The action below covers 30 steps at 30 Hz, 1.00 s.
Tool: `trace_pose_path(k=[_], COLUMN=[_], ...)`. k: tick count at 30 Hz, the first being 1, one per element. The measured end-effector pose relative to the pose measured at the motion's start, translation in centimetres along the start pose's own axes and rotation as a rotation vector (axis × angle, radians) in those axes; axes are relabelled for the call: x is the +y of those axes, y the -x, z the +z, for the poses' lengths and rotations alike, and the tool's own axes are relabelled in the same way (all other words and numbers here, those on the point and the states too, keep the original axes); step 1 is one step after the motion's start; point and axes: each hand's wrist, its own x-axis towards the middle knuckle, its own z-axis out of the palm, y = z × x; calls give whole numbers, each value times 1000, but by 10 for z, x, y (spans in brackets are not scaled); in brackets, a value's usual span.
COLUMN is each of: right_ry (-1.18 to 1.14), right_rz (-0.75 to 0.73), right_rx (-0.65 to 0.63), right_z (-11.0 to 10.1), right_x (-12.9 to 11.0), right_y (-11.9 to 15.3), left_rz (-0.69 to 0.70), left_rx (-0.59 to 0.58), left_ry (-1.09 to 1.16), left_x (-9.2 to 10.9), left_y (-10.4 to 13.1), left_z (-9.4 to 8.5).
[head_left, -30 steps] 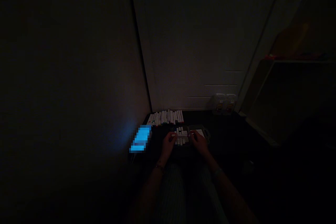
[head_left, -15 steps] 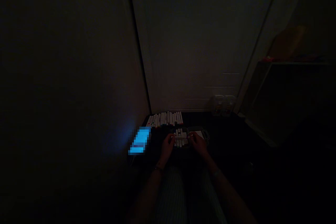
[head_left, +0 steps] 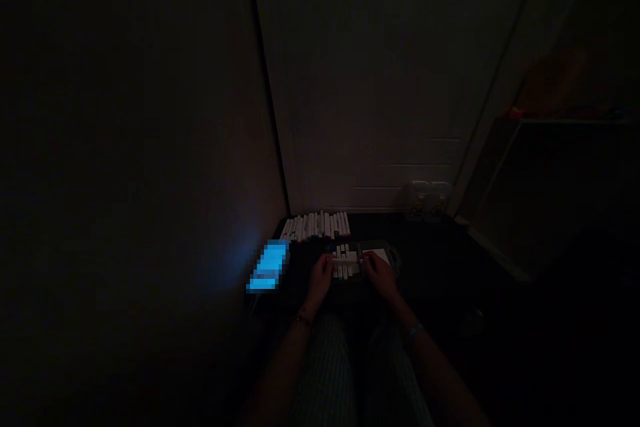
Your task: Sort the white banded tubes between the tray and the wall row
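A white marker (head_left: 345,260) lies crosswise between my hands, above an open clear plastic case (head_left: 395,259). My left hand (head_left: 321,274) is closed on its left end, and my right hand (head_left: 379,273) pinches the other end. Below it, several white markers (head_left: 343,272) stand in rows in the left half of the case. A pale card or paper (head_left: 376,255) shows in the right half, partly covered by my right hand. The scene is very dark, so the fingertips and the marker's colour markings are hard to make out.
Behind the case, a row of several white markers (head_left: 315,225) lies on the dark tabletop (head_left: 430,260). A glowing, blurred-out screen (head_left: 270,265) is at the left. Two clear cases (head_left: 428,201) stand against the wall at the back right. A shelf (head_left: 565,121) is farther right.
The marker between my hands shows more plainly as a level bar. My hands have hardly moved, and the whole view has shifted slightly.
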Motion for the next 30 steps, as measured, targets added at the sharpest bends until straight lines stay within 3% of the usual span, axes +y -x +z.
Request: trace_pose_path(k=[17,22,30], right_ry=[39,46,35], right_rz=[33,29,5], right_rx=[-4,-13,18], right_z=[1,-1,2], right_x=[1,-1,3], right_y=[-1,0,-1], left_rz=[-19,-43,-1], left_rx=[-11,35,33], left_ry=[50,40,5], left_x=[-1,-1,0], left_y=[-1,-1,-2], left_z=[0,1,-1])
